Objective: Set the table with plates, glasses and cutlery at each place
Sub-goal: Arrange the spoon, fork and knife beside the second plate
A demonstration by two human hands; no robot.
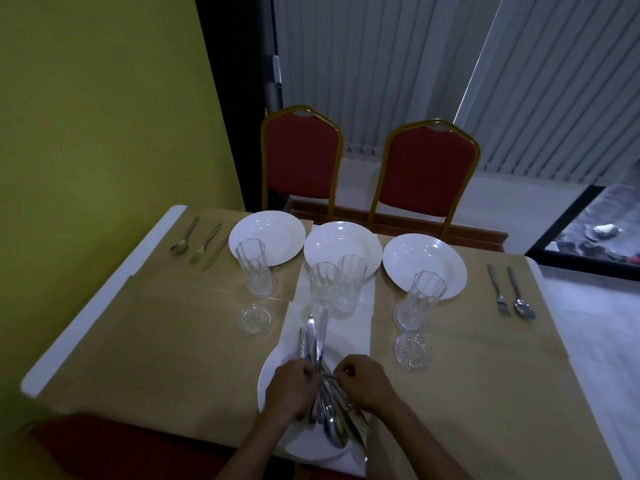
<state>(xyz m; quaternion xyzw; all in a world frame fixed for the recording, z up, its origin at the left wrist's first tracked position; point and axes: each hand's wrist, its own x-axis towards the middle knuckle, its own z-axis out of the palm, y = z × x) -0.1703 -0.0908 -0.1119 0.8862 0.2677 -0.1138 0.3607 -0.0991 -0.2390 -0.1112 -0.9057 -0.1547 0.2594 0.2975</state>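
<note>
Nearest to us, a white near plate (266, 374) sits at the front edge of the worktop (166, 344), on a white cloth (349, 336). Both our hands are over it. The left hand (291, 386) has its grip curled round a bundle of cutlery (317, 341), whose handles stick out past the knuckles toward the far side and whose bowls and tines lie across the plate toward us. The right hand (363, 379) has a narrow grip, fingertips pinching at the same bundle just beside the left hand; we cannot tell which piece it has hold of.

Farther along, three white plates stand in a row: the left plate (277, 230), the middle plate (341, 239) and the right plate (427, 258). In front of them stand four upright faceted glasses: one (252, 268) by the left plate, two (322, 289) (350, 282) touching or nearly so by the middle plate, one (420, 299) by the right plate.

At the far left corner lie a spoon (181, 242), a fork (204, 245) and a knife (216, 252) side by side. Near the right edge lie a second fork (497, 289) and a second spoon (519, 296).

Two red chairs (299, 157) (424, 171) with gold frames stand beyond the worktop.
</note>
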